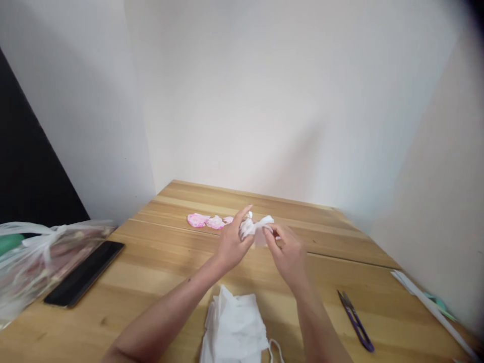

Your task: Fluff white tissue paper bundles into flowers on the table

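Over the middle of the wooden table, my left hand [231,243] is closed round a crumpled piece of white tissue paper [247,228], its index finger sticking up. My right hand [288,252] pinches the right side of the same tissue between thumb and fingers. Behind my left hand lie a pink-and-white ruffled paper flower [197,220] and a second, paler one [215,222], with more pale paper partly hidden by the hand. Nearer to me, between my forearms, is a stack of folded white tissue sheets [240,322] with a white string [278,348] beside it.
Purple-handled thread snips [355,321] lie to the right, blades pointing away. White rolled or folded strips [427,302] run along the right edge. A black phone [85,275] and a tied clear plastic bag [49,262] are at left. White walls stand behind the table [159,282].
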A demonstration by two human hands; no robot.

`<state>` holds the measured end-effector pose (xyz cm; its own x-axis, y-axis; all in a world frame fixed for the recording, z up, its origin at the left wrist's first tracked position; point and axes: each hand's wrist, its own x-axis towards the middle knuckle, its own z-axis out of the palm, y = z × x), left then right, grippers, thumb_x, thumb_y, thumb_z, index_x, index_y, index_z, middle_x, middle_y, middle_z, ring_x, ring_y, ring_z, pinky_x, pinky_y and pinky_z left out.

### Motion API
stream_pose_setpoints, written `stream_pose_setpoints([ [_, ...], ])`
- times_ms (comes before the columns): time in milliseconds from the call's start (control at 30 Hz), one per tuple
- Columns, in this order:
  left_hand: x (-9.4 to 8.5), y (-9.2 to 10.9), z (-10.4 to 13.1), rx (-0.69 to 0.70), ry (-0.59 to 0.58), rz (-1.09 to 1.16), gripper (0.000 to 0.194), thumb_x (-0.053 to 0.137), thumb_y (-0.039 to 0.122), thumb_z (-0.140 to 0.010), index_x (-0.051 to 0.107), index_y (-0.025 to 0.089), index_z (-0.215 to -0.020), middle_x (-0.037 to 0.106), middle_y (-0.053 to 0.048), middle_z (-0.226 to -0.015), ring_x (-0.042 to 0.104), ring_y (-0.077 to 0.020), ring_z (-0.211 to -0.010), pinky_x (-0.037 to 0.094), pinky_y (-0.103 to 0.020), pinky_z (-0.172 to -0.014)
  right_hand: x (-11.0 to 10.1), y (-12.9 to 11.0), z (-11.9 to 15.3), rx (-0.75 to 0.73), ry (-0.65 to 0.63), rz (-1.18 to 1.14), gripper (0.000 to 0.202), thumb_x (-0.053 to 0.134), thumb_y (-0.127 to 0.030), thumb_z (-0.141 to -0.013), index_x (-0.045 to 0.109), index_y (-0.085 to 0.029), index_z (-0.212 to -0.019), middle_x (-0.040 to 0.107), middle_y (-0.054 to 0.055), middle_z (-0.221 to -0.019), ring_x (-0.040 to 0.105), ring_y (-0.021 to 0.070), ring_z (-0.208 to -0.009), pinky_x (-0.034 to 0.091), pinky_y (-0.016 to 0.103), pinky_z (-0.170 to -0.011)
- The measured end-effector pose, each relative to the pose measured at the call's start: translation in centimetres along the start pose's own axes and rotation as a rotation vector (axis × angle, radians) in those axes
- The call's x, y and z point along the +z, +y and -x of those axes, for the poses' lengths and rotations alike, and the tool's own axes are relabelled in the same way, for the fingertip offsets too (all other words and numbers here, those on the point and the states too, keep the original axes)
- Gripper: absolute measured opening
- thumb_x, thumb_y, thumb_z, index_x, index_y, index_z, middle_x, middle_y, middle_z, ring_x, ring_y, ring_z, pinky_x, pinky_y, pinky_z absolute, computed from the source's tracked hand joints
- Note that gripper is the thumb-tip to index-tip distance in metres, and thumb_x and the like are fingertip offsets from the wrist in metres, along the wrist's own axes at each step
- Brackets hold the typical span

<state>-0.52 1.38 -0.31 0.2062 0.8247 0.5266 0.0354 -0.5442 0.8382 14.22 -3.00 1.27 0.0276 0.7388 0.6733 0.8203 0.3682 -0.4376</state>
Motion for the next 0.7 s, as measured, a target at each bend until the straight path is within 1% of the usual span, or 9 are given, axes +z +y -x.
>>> stream_pose_setpoints([
  [100,-0.1,-0.6,-0.5,-0.117,0.008,0.153,0.040,0.054,0.026,-0.082,0.055,0.020,-0.121,0.067,-0.007,-0.102,0.061,-0.0183,-0.086,0.046,-0.027,-0.077,0.2,0.7,0.0,0.120,0.008,-0.146,0.025,0.049,-0.038,-0.089,0.066,-0.020,-0.086,0.069,0.002,-0.082,0.061,0.0161,-0.073,0.046,0.027,-0.069],
  [167,-0.1,-1.0,-0.8,-0.191,0.004,0.261,0.038,0.054,0.032,-0.083,0.057,0.017,-0.117,0.068,-0.007,-0.096,0.061,-0.0176,-0.080,0.046,-0.026,-0.070,0.1,1.0,0.0,0.181,0.007,-0.237,0.027,0.049,-0.040,-0.089,0.067,-0.019,-0.089,0.070,0.004,-0.087,0.063,0.0169,-0.075,0.048,0.028,-0.070],
  [233,-0.1,-1.3,-1.1,-0.212,0.030,0.311,0.038,0.055,0.035,-0.083,0.057,0.016,-0.116,0.067,-0.007,-0.093,0.060,-0.0167,-0.077,0.046,-0.024,-0.066,-0.2,1.0,0.0,0.209,-0.010,-0.289,0.030,0.048,-0.042,-0.089,0.066,-0.019,-0.096,0.070,0.005,-0.091,0.064,0.0177,-0.078,0.050,0.029,-0.070],
  [300,-0.1,-1.5,-1.2,-0.202,0.075,0.310,0.040,0.055,0.035,-0.083,0.055,0.017,-0.118,0.067,-0.006,-0.092,0.059,-0.0157,-0.075,0.045,-0.023,-0.066,-0.4,0.8,0.2,0.198,-0.033,-0.267,0.033,0.048,-0.044,-0.089,0.063,-0.019,-0.105,0.069,0.005,-0.088,0.064,0.0176,-0.078,0.050,0.030,-0.072],
  [367,-0.2,-1.6,-1.2,-0.192,0.109,0.300,0.043,0.055,0.035,-0.083,0.052,0.019,-0.122,0.065,-0.006,-0.096,0.057,-0.0151,-0.076,0.045,-0.024,-0.067,-0.4,0.6,0.3,0.146,-0.052,-0.190,0.035,0.049,-0.044,-0.088,0.058,-0.020,-0.112,0.067,0.003,-0.084,0.063,0.0170,-0.077,0.050,0.031,-0.074],
  [500,-0.4,-1.5,-1.2,-0.179,0.146,0.286,0.051,0.057,0.035,-0.082,0.047,0.021,-0.130,0.060,-0.006,-0.104,0.055,-0.0161,-0.083,0.044,-0.026,-0.076,0.4,0.6,0.4,0.039,-0.068,-0.058,0.045,0.053,-0.042,-0.085,0.051,-0.021,-0.124,0.066,0.004,-0.087,0.061,0.0170,-0.077,0.049,0.033,-0.076],
  [567,-0.6,-1.3,-1.3,-0.215,0.118,0.331,0.056,0.060,0.036,-0.080,0.044,0.021,-0.132,0.060,-0.007,-0.102,0.055,-0.0171,-0.085,0.044,-0.027,-0.077,0.8,0.9,0.3,0.041,-0.060,-0.032,0.045,0.052,-0.039,-0.086,0.050,-0.022,-0.127,0.067,0.004,-0.089,0.061,0.0168,-0.076,0.050,0.033,-0.075],
  [600,-0.6,-1.2,-1.3,-0.251,0.082,0.375,0.060,0.060,0.037,-0.080,0.041,0.022,-0.134,0.060,-0.006,-0.099,0.055,-0.0172,-0.083,0.045,-0.027,-0.076,0.9,1.1,0.2,0.059,-0.050,-0.028,0.044,0.050,-0.037,-0.086,0.050,-0.022,-0.127,0.067,0.004,-0.089,0.061,0.0166,-0.074,0.050,0.033,-0.074],
  [700,-0.9,-0.8,-1.3,-0.360,-0.076,0.560,0.070,0.060,0.037,-0.079,0.029,0.025,-0.141,0.060,-0.004,-0.091,0.057,-0.0163,-0.077,0.046,-0.027,-0.070,0.5,1.6,-0.1,0.154,0.000,-0.036,0.041,0.048,-0.034,-0.086,0.052,-0.023,-0.126,0.067,0.003,-0.087,0.062,0.0164,-0.073,0.050,0.031,-0.069],
])
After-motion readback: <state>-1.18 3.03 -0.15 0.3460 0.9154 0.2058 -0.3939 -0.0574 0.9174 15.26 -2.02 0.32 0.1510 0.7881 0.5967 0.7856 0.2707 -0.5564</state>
